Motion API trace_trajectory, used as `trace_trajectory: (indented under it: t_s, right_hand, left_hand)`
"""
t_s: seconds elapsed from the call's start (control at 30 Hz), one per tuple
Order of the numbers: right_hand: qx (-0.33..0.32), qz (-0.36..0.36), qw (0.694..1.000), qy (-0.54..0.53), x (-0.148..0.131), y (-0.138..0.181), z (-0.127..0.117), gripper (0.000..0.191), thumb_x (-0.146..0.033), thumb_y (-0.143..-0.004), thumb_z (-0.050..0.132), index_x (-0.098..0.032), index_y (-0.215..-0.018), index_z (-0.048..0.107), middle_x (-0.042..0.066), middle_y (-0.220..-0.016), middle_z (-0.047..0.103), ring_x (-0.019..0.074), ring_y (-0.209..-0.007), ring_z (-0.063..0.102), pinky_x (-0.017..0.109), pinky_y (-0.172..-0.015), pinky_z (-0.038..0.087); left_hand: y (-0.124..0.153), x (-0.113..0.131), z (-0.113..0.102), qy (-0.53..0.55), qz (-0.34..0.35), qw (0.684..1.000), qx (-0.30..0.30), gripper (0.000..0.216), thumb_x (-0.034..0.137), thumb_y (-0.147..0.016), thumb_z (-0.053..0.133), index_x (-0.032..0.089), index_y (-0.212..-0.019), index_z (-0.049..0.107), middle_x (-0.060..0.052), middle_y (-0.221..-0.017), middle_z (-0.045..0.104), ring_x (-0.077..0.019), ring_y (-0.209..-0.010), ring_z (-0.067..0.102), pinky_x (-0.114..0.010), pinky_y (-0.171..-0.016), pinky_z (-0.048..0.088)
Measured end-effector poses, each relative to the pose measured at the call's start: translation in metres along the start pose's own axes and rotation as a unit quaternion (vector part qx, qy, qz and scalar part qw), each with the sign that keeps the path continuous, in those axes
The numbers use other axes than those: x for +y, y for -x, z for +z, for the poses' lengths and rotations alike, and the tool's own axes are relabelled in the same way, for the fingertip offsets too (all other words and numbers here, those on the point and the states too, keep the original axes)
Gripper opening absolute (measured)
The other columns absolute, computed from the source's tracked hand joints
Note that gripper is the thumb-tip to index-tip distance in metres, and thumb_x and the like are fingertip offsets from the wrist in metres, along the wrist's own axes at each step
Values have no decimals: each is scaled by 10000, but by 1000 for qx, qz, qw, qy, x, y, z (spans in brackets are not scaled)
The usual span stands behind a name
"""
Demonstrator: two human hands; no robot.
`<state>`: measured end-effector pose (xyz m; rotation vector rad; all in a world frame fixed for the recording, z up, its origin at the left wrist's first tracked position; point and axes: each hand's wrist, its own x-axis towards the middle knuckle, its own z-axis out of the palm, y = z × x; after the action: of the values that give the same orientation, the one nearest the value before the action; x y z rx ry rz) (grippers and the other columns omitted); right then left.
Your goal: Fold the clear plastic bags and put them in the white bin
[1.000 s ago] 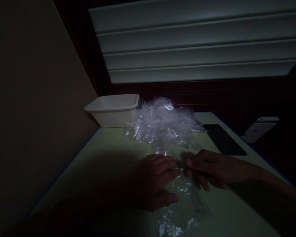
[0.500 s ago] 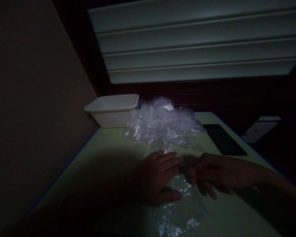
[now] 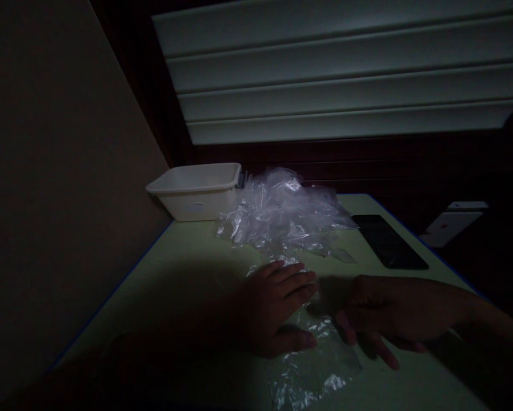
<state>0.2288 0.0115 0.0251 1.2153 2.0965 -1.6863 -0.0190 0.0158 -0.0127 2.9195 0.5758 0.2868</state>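
A: Where is the bag (image 3: pixel 310 371)?
B: Near, flat on the table (image 3: pixel 196 242), partly beneath the left hand (image 3: pixel 273 311): palm down, fingers spread, grasping nothing.
A: Right hand (image 3: pixel 385 314)?
B: At the bag's right edge, fingers half curled; hold cannot be determined.
A: Beyond?
B: Black device (image 3: pixel 389 242) right, plastic pile (image 3: pixel 286 214) centre, tub (image 3: pixel 196 202) far left.

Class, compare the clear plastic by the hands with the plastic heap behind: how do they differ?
The near plastic lies low and fairly flat; the plastic heap is piled up. The near plastic lets the greenish tabletop show through, while most of the plastic heap looks whitish. Both glint with light.
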Motion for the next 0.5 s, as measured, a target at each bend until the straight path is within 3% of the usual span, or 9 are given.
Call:
trace_trajectory:
  t_s: [0.13, 0.2, 0.33, 0.5]
  right_hand:
    - [118, -43, 991, -53, 3, -8, -4, 465, -539, -927, 420, -128, -922, 637, 11, -567, 633, 42, -328, 369, 146, -337, 281]
    - [138, -58, 986, -77, 6, -13, -6, 474, -543, -939, 386, -128, -919, 615, 7, -543, 625, 41, -307, 350, 152, -327, 262]
    - [102, -46, 989, -96, 7, -16, -5, 461, -530, -954, 343, -142, -944, 592, -13, -500, 607, 42, -271, 312, 149, -298, 248]
    - [19, 29, 997, -72, 2, -7, -2, 396, -434, -954, 351, -137, -956, 613, -11, -508, 609, 46, -265, 335, 136, -277, 259]
  left_hand:
    - [0, 0, 2, -4, 1, 1000, 9, 675, 584, -903, 415, 98, -1372, 416, -172, -1452, 396, -334, -1377, 291, -518, -1125, 214]
    - [0, 0, 2, -5, 1, 1000, 6, 683, 585, -904, 409, 103, -1388, 392, -172, -1434, 420, -335, -1375, 292, -519, -1120, 222]
    - [0, 1, 0, -7, -1, 1000, -10, 688, 587, -903, 411, 113, -1400, 369, -170, -1459, 384, -335, -1381, 281, -529, -1118, 222]
    - [0, 0, -1, 1, -6, 1000, -10, 686, 594, -899, 417, 131, -1403, 370, -154, -1483, 351, -327, -1390, 268, -534, -1125, 209]
